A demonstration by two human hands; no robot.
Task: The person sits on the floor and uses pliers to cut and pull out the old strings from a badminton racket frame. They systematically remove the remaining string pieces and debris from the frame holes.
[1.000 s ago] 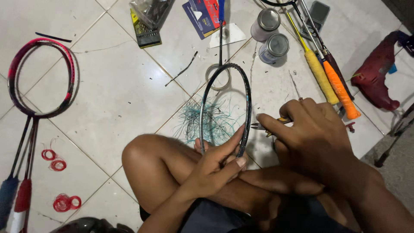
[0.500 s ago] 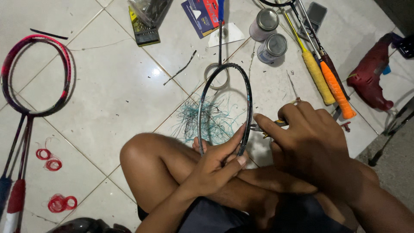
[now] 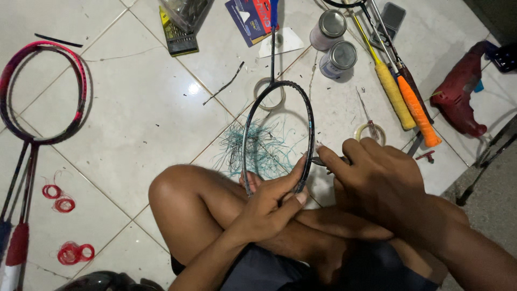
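Observation:
I sit cross-legged on a white tiled floor. My left hand (image 3: 272, 199) grips the lower rim of a dark, unstrung badminton racket frame (image 3: 308, 124), which stands on edge over my knee with its shaft pointing away. My right hand (image 3: 377, 178) is closed around a small metal hand tool (image 3: 319, 160) whose tip touches the frame's right rim. A tangle of cut teal string (image 3: 258, 148) lies on the tiles behind the frame.
A red and black racket (image 3: 81, 81) lies at the left beside red string coils (image 3: 59, 191). Two tins (image 3: 339, 56), yellow and orange racket grips (image 3: 404, 99), tape rolls (image 3: 370, 131), an awl, a drill-bit case (image 3: 177, 37) and a red power drill (image 3: 458, 97) surround me.
My right hand and its tool shifted slightly down and left against the frame's right rim. My left hand keeps its hold on the racket.

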